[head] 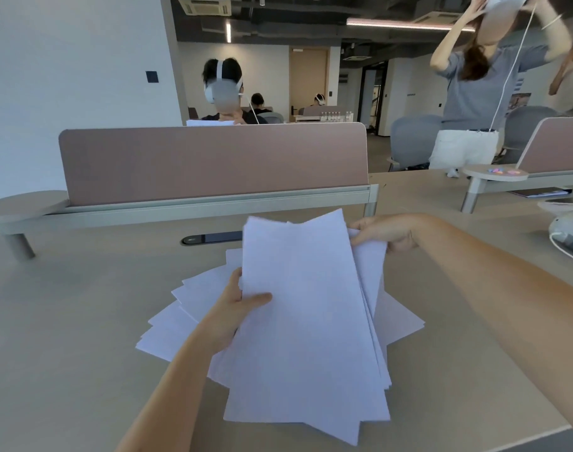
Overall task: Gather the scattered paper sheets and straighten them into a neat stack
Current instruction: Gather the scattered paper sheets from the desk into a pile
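A bundle of white sheets (306,321) is held at the centre of the frame, above the counter (82,321). Its left edge is gripped by the left hand (234,309), the thumb laid across the top sheet and the fingers hidden underneath. The upper right corner is pinched by the right hand (384,234), fingers closed on the paper. The edges are not aligned; corners stick out at the bottom and right. More sheets (177,318) are fanned out flat on the counter, left of and beneath the bundle.
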{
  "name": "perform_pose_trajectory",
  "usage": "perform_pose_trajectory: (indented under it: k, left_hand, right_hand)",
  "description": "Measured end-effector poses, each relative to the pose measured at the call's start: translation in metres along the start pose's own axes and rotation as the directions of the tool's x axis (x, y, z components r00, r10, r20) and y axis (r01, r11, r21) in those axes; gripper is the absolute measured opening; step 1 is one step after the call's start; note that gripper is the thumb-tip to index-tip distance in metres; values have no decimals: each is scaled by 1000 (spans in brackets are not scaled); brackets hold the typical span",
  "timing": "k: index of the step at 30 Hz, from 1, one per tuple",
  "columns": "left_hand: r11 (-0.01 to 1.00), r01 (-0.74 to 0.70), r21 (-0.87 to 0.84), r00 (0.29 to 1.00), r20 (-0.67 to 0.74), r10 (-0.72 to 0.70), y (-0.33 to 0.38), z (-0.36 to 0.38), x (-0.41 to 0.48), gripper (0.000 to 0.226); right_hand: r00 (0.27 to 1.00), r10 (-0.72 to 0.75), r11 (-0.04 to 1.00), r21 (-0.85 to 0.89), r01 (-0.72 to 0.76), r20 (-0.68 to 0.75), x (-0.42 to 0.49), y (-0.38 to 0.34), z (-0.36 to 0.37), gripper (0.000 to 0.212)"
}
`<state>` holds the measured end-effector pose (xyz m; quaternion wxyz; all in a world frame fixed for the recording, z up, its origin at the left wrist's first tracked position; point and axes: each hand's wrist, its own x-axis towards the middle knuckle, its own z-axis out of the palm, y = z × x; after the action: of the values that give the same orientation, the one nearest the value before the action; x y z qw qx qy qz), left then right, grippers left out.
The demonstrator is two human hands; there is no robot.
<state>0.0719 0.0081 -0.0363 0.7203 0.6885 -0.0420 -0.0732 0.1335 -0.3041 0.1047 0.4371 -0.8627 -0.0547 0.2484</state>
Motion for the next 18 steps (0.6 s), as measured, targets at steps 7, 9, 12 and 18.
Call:
perform_pose_trajectory:
  k: [7, 9, 12, 18]
  left_hand:
    - [1000, 5, 20, 1000, 2, -5, -6, -10, 3, 48]
    - [999, -10, 42, 1000, -19, 11, -7, -7, 5, 57]
    - [987, -20, 160, 998, -52, 28, -8, 1, 5, 55]
    - [961, -32, 273, 994, -89, 58, -5, 14, -2, 51]
  right_hand:
    - [870, 362, 932, 148, -331, -335, 2, 77, -13, 38]
    - [844, 468, 882, 72, -467, -262, -3, 102, -7, 38]
    - [840, 490, 858, -43, -512, -231, -9, 104, 9, 25]
    - [876, 396, 858, -229, -460, -275, -9, 98, 29, 54]
